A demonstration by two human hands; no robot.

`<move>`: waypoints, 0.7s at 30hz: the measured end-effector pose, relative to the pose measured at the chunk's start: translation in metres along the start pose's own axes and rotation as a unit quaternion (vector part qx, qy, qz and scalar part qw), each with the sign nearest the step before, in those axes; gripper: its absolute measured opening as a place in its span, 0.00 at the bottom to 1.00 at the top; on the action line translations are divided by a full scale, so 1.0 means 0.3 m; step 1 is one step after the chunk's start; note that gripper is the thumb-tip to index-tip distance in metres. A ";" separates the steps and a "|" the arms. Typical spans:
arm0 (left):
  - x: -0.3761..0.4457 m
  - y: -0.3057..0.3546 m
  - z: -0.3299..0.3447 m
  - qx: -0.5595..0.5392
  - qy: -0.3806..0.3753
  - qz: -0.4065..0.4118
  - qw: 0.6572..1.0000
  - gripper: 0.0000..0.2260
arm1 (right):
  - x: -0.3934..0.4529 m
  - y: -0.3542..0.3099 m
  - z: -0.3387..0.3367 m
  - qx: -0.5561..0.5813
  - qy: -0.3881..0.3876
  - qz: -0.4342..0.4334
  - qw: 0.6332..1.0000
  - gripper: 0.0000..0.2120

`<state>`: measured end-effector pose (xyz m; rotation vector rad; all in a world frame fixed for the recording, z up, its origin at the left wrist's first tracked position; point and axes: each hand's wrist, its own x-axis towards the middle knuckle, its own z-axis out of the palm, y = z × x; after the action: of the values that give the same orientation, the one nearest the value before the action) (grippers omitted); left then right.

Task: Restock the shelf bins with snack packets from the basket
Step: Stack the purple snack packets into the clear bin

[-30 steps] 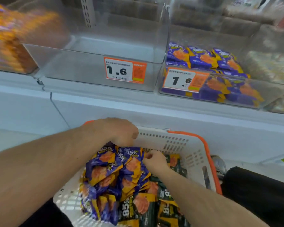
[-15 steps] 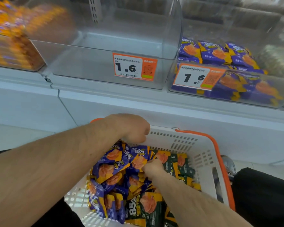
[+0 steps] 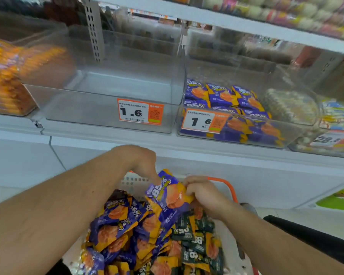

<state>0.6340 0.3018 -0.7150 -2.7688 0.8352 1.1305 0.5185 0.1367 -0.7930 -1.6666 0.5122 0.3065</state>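
A white basket with an orange rim [image 3: 227, 182] sits in front of me, heaped with purple and dark green snack packets [image 3: 127, 229]. Above the heap, both hands hold a bunch of purple packets [image 3: 167, 193]. My left hand [image 3: 141, 163] pinches the bunch from the top left, and my right hand [image 3: 203, 192] grips its right side. On the shelf, a clear bin [image 3: 111, 114] with a 1.6 price tag holds nothing. The clear bin to its right [image 3: 294, 135] holds several purple packets [image 3: 222, 96].
A bin of orange packets [image 3: 8, 80] stands at far left. Further bins with mixed snacks [image 3: 292, 106] lie at right. An upper shelf [image 3: 246, 22] overhangs the bins. A white shelf front [image 3: 266, 175] rises behind the basket.
Both hands have lifted a bunch of purple packets out of the heap, above the basket. The view has tilted up, showing more of the shelf.
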 end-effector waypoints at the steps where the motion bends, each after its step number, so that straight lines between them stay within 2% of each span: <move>1: -0.012 -0.007 -0.015 -0.024 0.007 0.004 1.000 0.25 | -0.013 -0.035 -0.015 0.020 0.003 -0.011 1.000 0.11; 3: -0.030 -0.024 -0.034 -0.134 0.021 0.017 0.991 0.25 | -0.043 -0.096 -0.046 0.061 -0.009 -0.048 0.997 0.08; 5: -0.047 -0.039 -0.041 -0.272 0.029 0.043 0.961 0.14 | -0.077 -0.150 -0.073 0.070 -0.022 -0.083 0.994 0.08; 7: -0.069 -0.043 -0.050 -0.354 0.046 0.083 0.931 0.07 | -0.106 -0.187 -0.097 0.073 -0.037 -0.105 0.991 0.14; 8: -0.077 -0.042 -0.055 -0.379 0.063 0.099 0.918 0.07 | -0.119 -0.204 -0.106 0.064 -0.043 -0.114 0.991 0.15; 10: -0.095 -0.042 -0.073 -0.414 0.104 0.118 0.897 0.08 | -0.145 -0.244 -0.119 0.019 -0.045 -0.135 0.990 0.08; 15: -0.160 0.001 -0.119 -0.455 0.198 0.167 0.852 0.06 | -0.154 -0.365 -0.159 -0.048 0.005 -0.231 0.972 0.17; 18: -0.179 0.057 -0.140 -0.515 0.284 0.196 0.784 0.09 | -0.150 -0.424 -0.144 -0.082 0.031 -0.276 0.957 0.17; 21: -0.164 0.091 -0.170 -0.572 0.384 0.183 0.701 0.08 | -0.144 -0.466 -0.129 -0.051 0.074 -0.269 0.959 0.15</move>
<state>0.6243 0.2896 -0.6406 -4.4868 0.9269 0.4335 0.5473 0.1193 -0.6455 -1.8645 0.1365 -0.1964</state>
